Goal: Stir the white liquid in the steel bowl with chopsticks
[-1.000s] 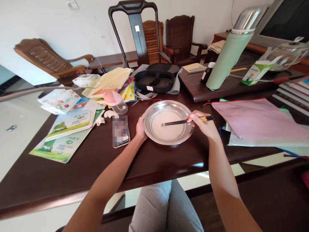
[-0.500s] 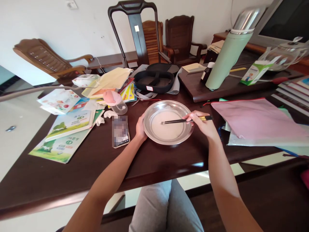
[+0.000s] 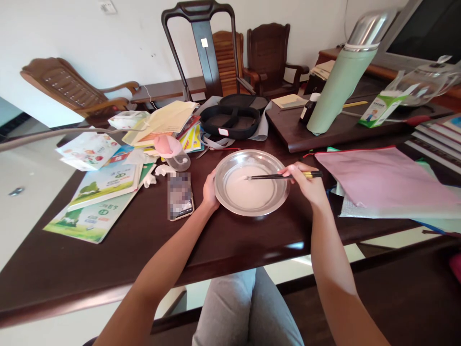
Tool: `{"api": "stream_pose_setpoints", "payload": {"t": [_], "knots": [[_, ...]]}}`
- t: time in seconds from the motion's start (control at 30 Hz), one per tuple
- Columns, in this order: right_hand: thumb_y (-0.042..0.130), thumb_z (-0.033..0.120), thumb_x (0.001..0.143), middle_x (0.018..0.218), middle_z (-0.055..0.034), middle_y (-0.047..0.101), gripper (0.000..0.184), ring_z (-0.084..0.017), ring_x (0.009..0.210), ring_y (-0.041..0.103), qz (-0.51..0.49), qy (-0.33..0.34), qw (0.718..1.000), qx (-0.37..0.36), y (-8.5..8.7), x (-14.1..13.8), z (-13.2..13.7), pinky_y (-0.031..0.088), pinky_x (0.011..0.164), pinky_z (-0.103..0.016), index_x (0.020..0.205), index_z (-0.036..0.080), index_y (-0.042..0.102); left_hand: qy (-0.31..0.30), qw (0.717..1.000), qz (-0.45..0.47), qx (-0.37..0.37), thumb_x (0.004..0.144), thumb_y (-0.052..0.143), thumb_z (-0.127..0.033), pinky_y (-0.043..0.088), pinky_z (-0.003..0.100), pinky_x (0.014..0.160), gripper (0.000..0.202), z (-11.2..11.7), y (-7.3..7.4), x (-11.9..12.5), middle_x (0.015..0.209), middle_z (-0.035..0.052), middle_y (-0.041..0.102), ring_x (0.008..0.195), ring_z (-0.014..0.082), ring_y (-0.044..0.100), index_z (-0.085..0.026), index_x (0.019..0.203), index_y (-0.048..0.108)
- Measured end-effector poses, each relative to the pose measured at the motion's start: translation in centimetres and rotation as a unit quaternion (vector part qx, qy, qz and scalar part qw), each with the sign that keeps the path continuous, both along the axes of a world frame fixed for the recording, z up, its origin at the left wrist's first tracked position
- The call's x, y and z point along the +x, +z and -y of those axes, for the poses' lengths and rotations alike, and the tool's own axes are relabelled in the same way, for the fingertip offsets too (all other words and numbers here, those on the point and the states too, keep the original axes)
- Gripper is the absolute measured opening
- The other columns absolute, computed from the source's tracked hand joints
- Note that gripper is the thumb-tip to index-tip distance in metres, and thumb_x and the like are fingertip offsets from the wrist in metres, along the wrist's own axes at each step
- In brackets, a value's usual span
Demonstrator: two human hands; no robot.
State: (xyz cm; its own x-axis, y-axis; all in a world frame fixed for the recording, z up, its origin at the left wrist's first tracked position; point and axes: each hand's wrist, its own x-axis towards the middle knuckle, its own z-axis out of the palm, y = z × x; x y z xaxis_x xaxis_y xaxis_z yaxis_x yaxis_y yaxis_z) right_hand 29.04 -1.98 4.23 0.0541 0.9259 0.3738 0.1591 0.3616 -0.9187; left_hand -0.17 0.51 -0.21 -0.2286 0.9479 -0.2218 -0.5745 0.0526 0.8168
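Observation:
A round steel plate [image 3: 230, 207] holding a pale, milky batter [image 3: 250, 192] sits on the dark wooden table [image 3: 108, 259] in front of me. My left hand [image 3: 210, 191] grips the plate's left rim. My right hand [image 3: 307, 185] is closed on a pair of black chopsticks [image 3: 273, 176], whose tips reach into the batter near the plate's upper middle.
A phone [image 3: 179, 195] lies left of the plate, with a pink-lidded cup [image 3: 172, 152] and booklets [image 3: 104, 182] beyond it. A black tray [image 3: 230, 121] sits behind the plate. A green thermos [image 3: 342, 77] and a pink folder [image 3: 385, 180] are to the right. Wooden chairs stand at the back.
The chopstick tips have shifted slightly up and to the right in the batter, and my right hand has moved a little with them. My left hand has stayed on the rim.

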Motion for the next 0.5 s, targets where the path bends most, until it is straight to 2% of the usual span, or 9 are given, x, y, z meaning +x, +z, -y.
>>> {"api": "stream_pose_setpoints", "payload": {"t": [0.07,0.13,0.23,0.3,0.37,0.5], "knots": [[0.081,0.089,0.088,0.073,-0.0072,0.085,0.066,-0.021,0.057,0.069,-0.027,-0.053,0.998,0.014,-0.2,0.7,-0.3,0.051,0.051,-0.035,0.066,0.027,0.078,-0.001,1.000,-0.002,-0.001,0.076,0.092,-0.046,0.063,0.038,0.100,0.029,0.0,0.1,0.0,0.085,0.0015,0.084,0.103,0.0296,0.083,-0.022,0.082,0.078],[0.078,0.090,0.090,0.066,-0.0073,0.081,0.069,-0.020,0.050,0.064,-0.061,-0.074,0.995,0.015,-0.4,1.3,-0.3,0.045,0.046,-0.034,0.061,0.027,0.074,0.002,1.000,-0.001,-0.004,0.076,0.091,-0.045,0.064,0.039,0.101,0.027,0.0,0.1,0.0,0.086,0.0018,0.085,0.105,0.0303,0.083,-0.023,0.081,0.077],[0.080,0.089,0.089,0.062,-0.0072,0.079,0.070,-0.020,0.049,0.064,-0.060,-0.021,0.998,-0.010,-0.4,0.9,0.0,0.047,0.045,-0.034,0.059,0.026,0.074,0.006,1.000,0.004,-0.012,0.078,0.089,-0.043,0.065,0.040,0.103,0.024,0.0,0.2,0.1,0.089,0.0034,0.086,0.109,0.0316,0.083,-0.022,0.082,0.078],[0.084,0.087,0.087,0.067,-0.0071,0.082,0.066,-0.021,0.055,0.070,-0.027,0.032,0.999,-0.025,-0.1,0.2,0.2,0.052,0.050,-0.034,0.063,0.026,0.078,0.008,1.000,0.003,-0.014,0.080,0.088,-0.043,0.066,0.041,0.103,0.024,0.0,0.3,0.2,0.091,0.0041,0.086,0.112,0.0327,0.083,-0.022,0.083,0.078],[0.085,0.086,0.086,0.075,-0.0069,0.086,0.063,-0.021,0.060,0.072,-0.003,0.049,0.998,-0.025,0.0,-0.2,0.3,0.057,0.054,-0.034,0.069,0.026,0.082,0.010,1.000,-0.001,-0.012,0.081,0.087,-0.044,0.066,0.042,0.104,0.024,0.0,0.3,0.2,0.090,0.0037,0.086,0.112,0.0330,0.083,-0.023,0.083,0.077],[0.082,0.088,0.088,0.073,-0.0068,0.085,0.064,-0.020,0.055,0.068,-0.029,-0.026,0.999,0.005,-0.3,0.7,-0.1,0.053,0.050,-0.035,0.068,0.026,0.080,0.005,1.000,-0.002,-0.006,0.080,0.086,-0.042,0.066,0.040,0.102,0.022,0.1,0.5,0.3,0.087,0.0023,0.085,0.105,0.0307,0.083,-0.023,0.081,0.075]]}}
